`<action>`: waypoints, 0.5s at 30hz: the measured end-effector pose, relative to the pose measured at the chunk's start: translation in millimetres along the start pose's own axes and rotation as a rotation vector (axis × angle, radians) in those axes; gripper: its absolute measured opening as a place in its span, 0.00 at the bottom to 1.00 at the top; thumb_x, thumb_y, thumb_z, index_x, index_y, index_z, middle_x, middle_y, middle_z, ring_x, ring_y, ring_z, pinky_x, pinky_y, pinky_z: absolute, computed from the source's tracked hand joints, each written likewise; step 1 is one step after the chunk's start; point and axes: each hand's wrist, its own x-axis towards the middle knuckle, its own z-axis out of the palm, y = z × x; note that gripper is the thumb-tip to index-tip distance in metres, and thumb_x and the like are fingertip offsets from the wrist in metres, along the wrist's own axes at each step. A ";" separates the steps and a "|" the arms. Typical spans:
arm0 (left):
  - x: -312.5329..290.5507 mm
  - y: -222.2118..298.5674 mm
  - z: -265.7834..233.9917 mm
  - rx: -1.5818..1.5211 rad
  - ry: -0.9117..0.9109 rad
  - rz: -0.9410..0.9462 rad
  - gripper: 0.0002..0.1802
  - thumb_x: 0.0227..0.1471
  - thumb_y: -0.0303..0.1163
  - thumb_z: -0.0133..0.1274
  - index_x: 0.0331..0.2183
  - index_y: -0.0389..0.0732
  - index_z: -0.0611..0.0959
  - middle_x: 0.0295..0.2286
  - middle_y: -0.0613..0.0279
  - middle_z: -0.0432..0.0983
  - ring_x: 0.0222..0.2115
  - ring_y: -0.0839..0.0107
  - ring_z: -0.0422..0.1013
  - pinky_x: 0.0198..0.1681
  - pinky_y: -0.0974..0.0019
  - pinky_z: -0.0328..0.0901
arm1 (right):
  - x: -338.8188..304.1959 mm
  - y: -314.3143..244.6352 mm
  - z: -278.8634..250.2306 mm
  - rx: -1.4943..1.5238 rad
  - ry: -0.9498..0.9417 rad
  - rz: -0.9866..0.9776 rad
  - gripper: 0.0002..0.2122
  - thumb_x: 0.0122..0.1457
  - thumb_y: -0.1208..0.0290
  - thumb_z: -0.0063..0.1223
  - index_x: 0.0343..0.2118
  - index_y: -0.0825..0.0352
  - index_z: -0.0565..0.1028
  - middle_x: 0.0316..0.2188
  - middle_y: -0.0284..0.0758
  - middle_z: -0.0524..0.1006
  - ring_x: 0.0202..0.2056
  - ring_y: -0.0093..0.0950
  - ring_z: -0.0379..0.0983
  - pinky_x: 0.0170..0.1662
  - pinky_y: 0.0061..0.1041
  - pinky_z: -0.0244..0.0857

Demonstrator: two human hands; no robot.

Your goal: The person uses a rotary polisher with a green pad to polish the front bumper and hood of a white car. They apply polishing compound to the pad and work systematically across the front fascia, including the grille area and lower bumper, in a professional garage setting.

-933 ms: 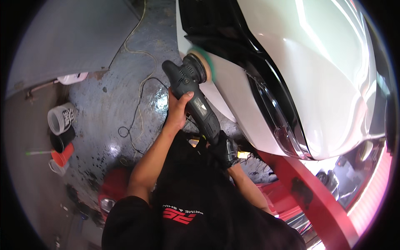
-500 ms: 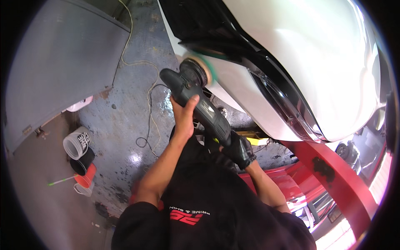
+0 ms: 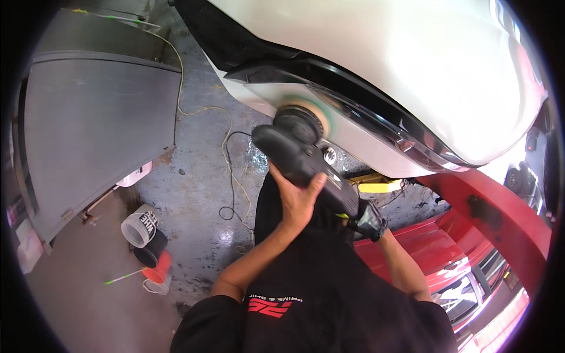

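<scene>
A black power polisher [image 3: 332, 187] is held in both my hands. Its round foam pad [image 3: 318, 115], with a greenish blurred rim, lies against the white lower bumper of the car [image 3: 256, 94]. My bare left hand [image 3: 296, 197] wraps round the polisher's body from below, behind the head, thumb on top. My right hand [image 3: 371, 220], in a black glove, grips the rear end of the tool. Above the pad run the car's black trim [image 3: 282, 59] and a dark lamp strip [image 3: 376, 120].
A dark cord [image 3: 226, 176] and a pale cord [image 3: 206, 110] trail over the grey floor at left. Several stacked buckets [image 3: 139, 228] lie there near a grey cabinet [image 3: 106, 112]. To the right are a red lift arm [image 3: 494, 206], a yellow part [image 3: 379, 187] and a red car [image 3: 418, 247].
The polisher and both hands have moved right and slightly down in view, the pad now farther along the bumper toward the lamp strip. The whole view has shifted too.
</scene>
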 end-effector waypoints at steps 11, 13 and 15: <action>13.5 17.0 1.3 0.117 0.077 0.029 0.58 0.53 0.37 0.68 0.68 0.32 0.45 0.60 0.47 0.57 0.59 0.60 0.61 0.64 0.57 0.58 | 17.1 -30.9 -2.4 0.120 -0.020 0.040 0.33 0.47 0.53 0.69 0.53 0.71 0.76 0.39 0.46 0.84 0.41 0.39 0.82 0.47 0.38 0.74; 23.9 12.0 -11.4 0.020 0.099 -0.046 0.57 0.53 0.36 0.68 0.68 0.33 0.46 0.58 0.48 0.59 0.57 0.62 0.63 0.64 0.57 0.59 | 31.4 -54.5 -8.3 0.105 -0.054 0.099 0.32 0.47 0.55 0.68 0.53 0.72 0.76 0.41 0.47 0.84 0.43 0.38 0.82 0.48 0.37 0.73; 32.8 18.1 -15.8 -0.061 0.120 -0.111 0.56 0.53 0.36 0.68 0.68 0.34 0.47 0.57 0.49 0.60 0.57 0.63 0.64 0.64 0.58 0.59 | 35.2 -60.0 -12.8 0.090 -0.056 0.117 0.32 0.46 0.56 0.67 0.52 0.72 0.77 0.42 0.47 0.83 0.44 0.38 0.82 0.49 0.37 0.73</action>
